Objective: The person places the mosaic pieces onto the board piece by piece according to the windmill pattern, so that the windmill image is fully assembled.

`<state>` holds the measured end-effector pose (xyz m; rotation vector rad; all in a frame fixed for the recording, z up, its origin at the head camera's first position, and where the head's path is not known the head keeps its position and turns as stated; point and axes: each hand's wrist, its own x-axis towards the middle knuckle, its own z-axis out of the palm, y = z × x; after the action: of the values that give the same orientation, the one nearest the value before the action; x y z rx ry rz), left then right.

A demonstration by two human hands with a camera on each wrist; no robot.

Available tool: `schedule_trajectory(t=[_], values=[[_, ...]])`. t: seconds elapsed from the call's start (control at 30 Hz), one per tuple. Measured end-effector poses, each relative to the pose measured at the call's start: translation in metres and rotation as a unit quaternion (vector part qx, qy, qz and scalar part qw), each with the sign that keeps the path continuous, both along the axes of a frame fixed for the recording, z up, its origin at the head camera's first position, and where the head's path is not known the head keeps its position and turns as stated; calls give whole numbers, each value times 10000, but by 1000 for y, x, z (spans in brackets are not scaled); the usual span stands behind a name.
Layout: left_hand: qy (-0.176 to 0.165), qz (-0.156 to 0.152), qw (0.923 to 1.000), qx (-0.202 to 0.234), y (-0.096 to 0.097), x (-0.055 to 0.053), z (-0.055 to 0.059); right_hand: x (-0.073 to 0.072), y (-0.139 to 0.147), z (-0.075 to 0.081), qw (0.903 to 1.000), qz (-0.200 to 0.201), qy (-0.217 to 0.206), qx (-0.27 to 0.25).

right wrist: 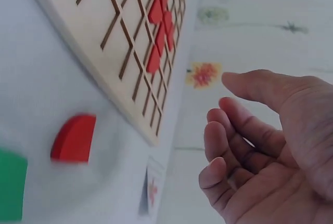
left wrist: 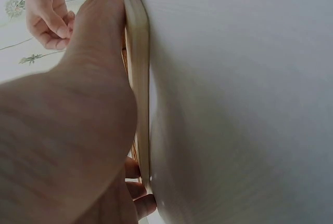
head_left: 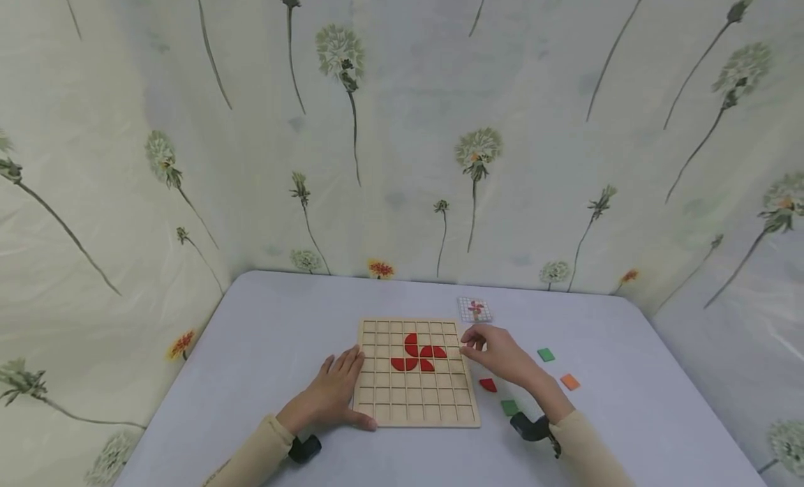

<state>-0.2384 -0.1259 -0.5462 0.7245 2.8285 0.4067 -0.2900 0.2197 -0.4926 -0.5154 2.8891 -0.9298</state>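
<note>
A light wooden grid board (head_left: 440, 396) lies on the table, with several red quarter-circle pieces (head_left: 411, 363) forming a pinwheel in its upper middle cells. My left hand (head_left: 329, 393) rests along the board's left edge, fingers extended at the side and thumb at the near corner. Over the table by the board's right edge hovers my right hand (head_left: 499, 351). Its fingers are loosely bent, and the right wrist view shows nothing between thumb and fingertips (right wrist: 233, 82). Below that hand, a loose red quarter-circle piece (right wrist: 74, 140) lies beside the board.
A small pattern card (head_left: 475, 310) with a red pinwheel figure lies past the board's far right corner. To the right are a green square (head_left: 546, 354), an orange square (head_left: 570, 381) and another green square (head_left: 509, 407). Flower-printed cloth (head_left: 402, 229) hangs behind the table.
</note>
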Motion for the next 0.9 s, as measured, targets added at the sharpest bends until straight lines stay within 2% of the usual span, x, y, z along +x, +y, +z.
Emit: schedule_trajectory(t=[0.27,0.57,0.73,0.9], values=[[-64,32,10000,39,1,1,1,11,35,2,9994,-210,-100,275],[-40,32,9999,103,0,2,2,17,47,-15,9940,-479,-880,440],[-29,26,9999,110,0,2,3,16,46,-26,9936,-305,-1015,391],[-28,36,9999,120,0,2,4,16,42,-30,9944,-92,-953,449]])
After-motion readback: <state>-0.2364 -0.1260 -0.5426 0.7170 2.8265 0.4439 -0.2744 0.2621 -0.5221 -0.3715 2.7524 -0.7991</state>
